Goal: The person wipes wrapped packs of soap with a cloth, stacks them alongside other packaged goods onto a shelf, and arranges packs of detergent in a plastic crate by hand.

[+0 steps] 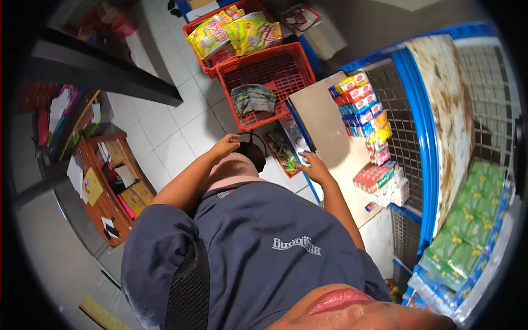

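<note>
My left hand [225, 146] is held in front of my belly, fingers stretched out, with nothing seen in it. A dark rounded object [253, 155] lies just beyond it; I cannot tell what it is. My right hand [313, 166] is at the blue-edged side of a pale tabletop [324, 104], its fingers apart and holding nothing visible. Whether its fingertips touch the edge is unclear. Ahead of both hands, a red plastic crate [301, 58] holds a folded striped cloth [254, 100].
Behind it, another red crate [190, 28] carries yellow detergent packs [242, 33]. Small colourful boxes [360, 104] line the tabletop beside wire mesh [404, 99]. Green packs [467, 220] are stacked at right. A wooden cabinet [102, 203] stands left, and a dark beam [121, 77] juts in.
</note>
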